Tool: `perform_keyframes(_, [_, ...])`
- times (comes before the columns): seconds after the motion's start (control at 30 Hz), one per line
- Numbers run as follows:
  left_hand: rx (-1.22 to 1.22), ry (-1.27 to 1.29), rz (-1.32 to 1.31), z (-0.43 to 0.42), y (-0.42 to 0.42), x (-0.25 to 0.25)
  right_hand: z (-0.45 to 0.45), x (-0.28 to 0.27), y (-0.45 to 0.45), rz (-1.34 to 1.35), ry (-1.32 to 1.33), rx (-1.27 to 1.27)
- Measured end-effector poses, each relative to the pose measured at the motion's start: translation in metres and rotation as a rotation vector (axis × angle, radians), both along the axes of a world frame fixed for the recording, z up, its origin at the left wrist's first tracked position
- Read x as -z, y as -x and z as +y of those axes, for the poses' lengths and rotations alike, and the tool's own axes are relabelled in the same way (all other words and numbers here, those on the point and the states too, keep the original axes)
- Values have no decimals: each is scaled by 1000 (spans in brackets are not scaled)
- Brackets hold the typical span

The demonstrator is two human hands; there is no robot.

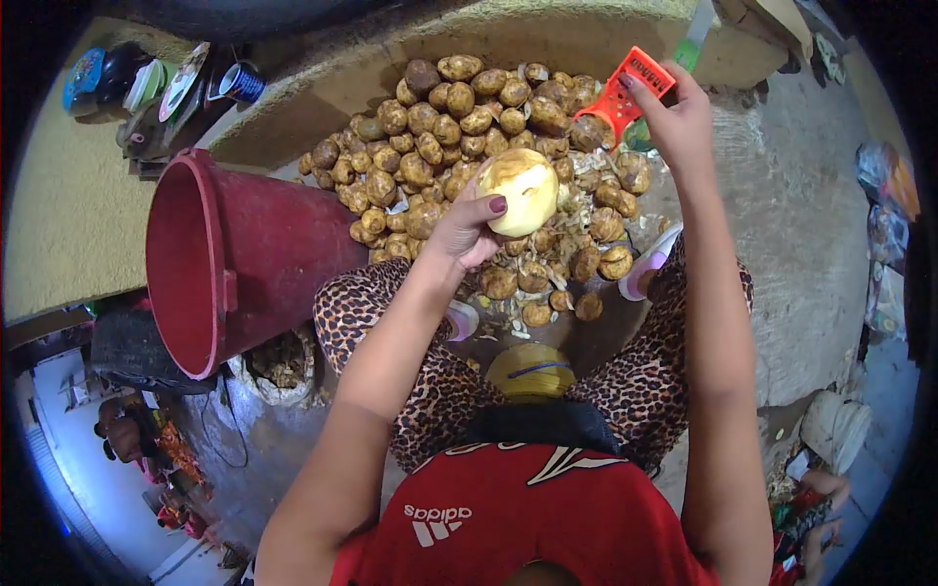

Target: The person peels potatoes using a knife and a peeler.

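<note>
My left hand [470, 230] is closed around a large, pale potato [525, 198], mostly peeled, with some brown skin left near its top. My right hand [677, 122] is raised to the right, its fingers closed on an orange-red plastic peeler [640, 76] with holes through it. Just beyond those fingers is a green-handled knife [690, 49]; whether the hand also touches it I cannot tell. A heap of brown, unpeeled potatoes [447, 132] spreads on the floor beyond both hands, with scraps of peel [567, 230] among them.
A big dark-red bucket [283, 230] lies tipped to the left of the heap. Behind the heap runs a low yellowish wall [322, 93]. A sack [278, 369] stands below the bucket. Plastic bags [884, 234] lie at the far right. Other people [811, 527] appear at lower right.
</note>
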State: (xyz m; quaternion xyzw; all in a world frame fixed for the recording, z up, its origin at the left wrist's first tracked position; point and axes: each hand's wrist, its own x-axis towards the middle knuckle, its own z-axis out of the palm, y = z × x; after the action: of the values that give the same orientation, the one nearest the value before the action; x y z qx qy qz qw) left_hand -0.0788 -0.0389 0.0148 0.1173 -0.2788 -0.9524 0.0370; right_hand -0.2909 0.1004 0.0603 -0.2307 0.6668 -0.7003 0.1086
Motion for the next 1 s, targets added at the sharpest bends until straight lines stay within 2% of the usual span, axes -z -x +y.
perform_keyframes(0.07, [-28, 22, -5, 0, 0, -3, 0, 1, -2, -7, -2, -3])
perform_keyframes(0.2, [-33, 96, -42, 0, 1, -8, -6, -4, -17, -387, 273, -225])
perform_keyframes(0.23, [-37, 102, -43, 1, 3, -9, -9, -3, -22, -349, 223, -294])
perform_keyframes(0.37, [-14, 170, -62, 2, 6, 0, -14, 7, -41, -15, -86, -293])
perform_keyframes(0.47, [30, 204, -25, 1, 6, 3, -9, -3, -35, 12, 7, -231])
perform_keyframes(0.57, [122, 381, 108, -2, 0, 6, 5, 3, 13, -4, 157, -34])
perform_keyframes(0.6, [112, 368, 82, -2, 1, 2, 6, 0, 20, -11, 218, 16])
perform_keyframes(0.7, [53, 322, 12, 1, 1, -5, 4, 9, 12, -49, 106, 10])
perform_keyframes(0.8, [62, 479, 14, -5, 0, 0, 3, 12, 8, -271, 132, -31])
perform_keyframes(0.9, [14, 596, 73, -9, -1, -2, 4, 8, 12, -603, 204, -84])
perform_keyframes(1.0, [-44, 422, 45, -10, -1, -12, 4, 9, 9, -742, 233, -120])
